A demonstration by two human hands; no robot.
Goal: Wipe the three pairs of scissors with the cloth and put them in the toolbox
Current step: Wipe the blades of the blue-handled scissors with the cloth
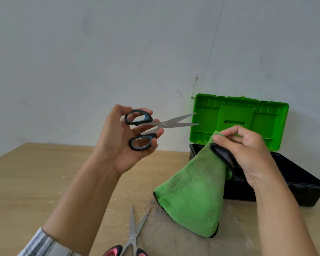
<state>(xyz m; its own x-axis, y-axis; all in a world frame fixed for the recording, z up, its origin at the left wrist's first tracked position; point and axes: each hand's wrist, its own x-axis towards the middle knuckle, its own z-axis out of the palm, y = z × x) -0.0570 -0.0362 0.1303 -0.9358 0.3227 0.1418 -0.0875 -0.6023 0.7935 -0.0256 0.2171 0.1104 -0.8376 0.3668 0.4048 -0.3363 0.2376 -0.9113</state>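
Nearest the camera, on the wooden surface, pink-handled scissors lie with open blades pointing away. Above, the right hand pinches a green cloth hanging down to the surface. The left hand grips blue-handled scissors in the air, blades slightly open, pointing right toward the open toolbox

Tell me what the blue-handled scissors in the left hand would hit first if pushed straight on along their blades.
Probably the toolbox's raised green lid: the blue-handled scissors in the left hand point right at its left edge. Depth is unclear, so they might pass in front of it.
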